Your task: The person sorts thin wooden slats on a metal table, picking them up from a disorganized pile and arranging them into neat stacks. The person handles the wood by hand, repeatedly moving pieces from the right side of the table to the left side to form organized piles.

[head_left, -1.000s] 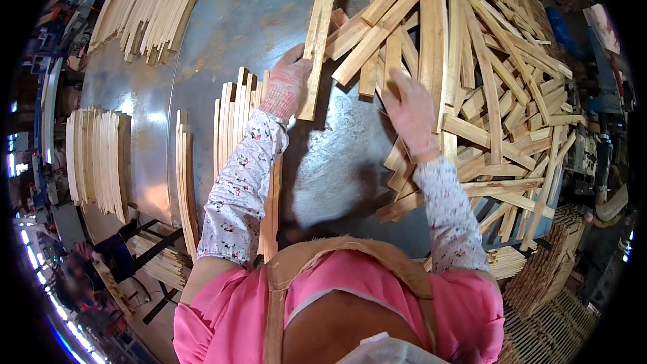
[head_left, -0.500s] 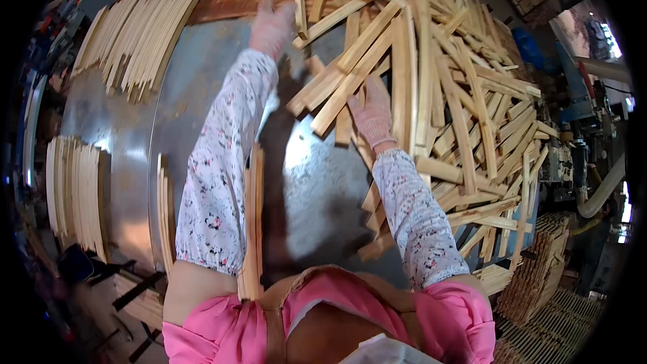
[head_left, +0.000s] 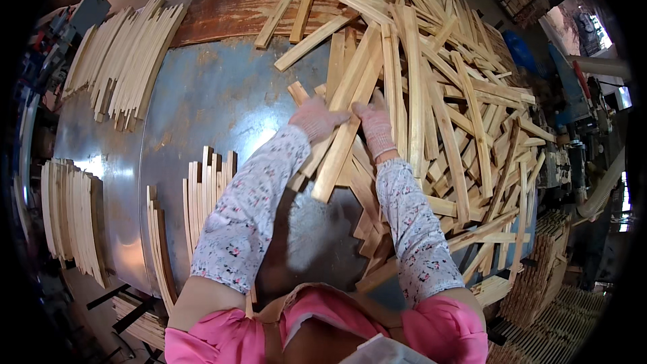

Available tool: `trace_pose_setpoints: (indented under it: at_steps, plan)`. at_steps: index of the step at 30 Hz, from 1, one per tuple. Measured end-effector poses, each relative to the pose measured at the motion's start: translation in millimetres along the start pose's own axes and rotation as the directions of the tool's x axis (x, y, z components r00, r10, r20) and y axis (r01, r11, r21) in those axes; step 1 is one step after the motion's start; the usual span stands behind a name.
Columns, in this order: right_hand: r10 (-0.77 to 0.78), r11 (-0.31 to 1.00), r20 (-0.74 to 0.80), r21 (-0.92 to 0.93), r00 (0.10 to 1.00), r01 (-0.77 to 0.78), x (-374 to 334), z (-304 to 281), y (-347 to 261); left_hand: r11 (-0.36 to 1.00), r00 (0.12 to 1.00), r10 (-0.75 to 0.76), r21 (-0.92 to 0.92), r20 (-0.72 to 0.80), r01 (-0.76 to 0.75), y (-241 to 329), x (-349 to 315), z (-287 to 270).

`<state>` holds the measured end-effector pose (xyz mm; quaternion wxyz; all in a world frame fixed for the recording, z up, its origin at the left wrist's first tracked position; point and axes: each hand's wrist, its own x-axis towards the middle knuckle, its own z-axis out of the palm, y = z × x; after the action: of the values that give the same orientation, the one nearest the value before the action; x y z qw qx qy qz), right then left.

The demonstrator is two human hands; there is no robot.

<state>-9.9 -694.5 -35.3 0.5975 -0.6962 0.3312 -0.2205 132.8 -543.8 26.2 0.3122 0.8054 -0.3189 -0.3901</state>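
Observation:
My left hand, in a pale pink glove, is closed on the left side of a few long pale wooden strips, its thumb lying over them. Against their right edge my right hand, gloved alike, grips with its thumb on the top strip. The strips lie slanted, near ends over the bare metal. They are at the left edge of a large jumbled pile of wooden strips. A short wood end shows just beyond my left hand. The fingers under the strips are hidden.
Sorted strips stand in rows on the metal table: a far-left bundle, a near-left bundle, and a row by my left forearm. A reddish board lies at the back. Stacked wood stands at the lower right.
My left hand has come back from the far side, toward me and right, onto the strips. A strip near it now lies on the reddish board. My right hand has moved slightly nearer.

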Motion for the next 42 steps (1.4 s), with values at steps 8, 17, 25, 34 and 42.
trace_pose_setpoints:
  at_steps: [8, 17, 25, 34, 42]
  plan:
    - [0.181, 0.983, 0.098, -0.030, 0.979, -0.179, -160.5, -33.9, -46.9, 0.337, 0.992, -0.120, -0.941, -0.044, -0.001, -130.3, -195.8, 31.5]
    - [0.034, 0.709, 0.307, -0.678, 0.951, 0.193, -261.6, 47.8, -113.0, 0.795, 0.934, 0.012, -0.563, -0.357, -0.225, -93.7, -271.5, 81.0]
    - [0.006, 0.623, -0.090, -0.779, 0.996, -0.074, -151.0, 76.5, -151.7, 0.977, 0.938, -0.207, -0.113, -0.280, 0.181, -146.4, -339.0, 79.3]
    - [-0.006, 0.614, -0.022, -0.790, 1.000, -0.014, -227.3, 51.6, -52.8, 0.817, 0.818, 0.001, 0.472, -0.575, 0.330, -195.8, -390.9, 89.8]
    - [0.164, 0.923, -0.057, -0.344, 0.985, -0.174, -292.0, -22.3, 9.7, 0.840, 0.745, 0.326, 0.539, -0.583, 0.054, -52.4, -179.3, 17.4]
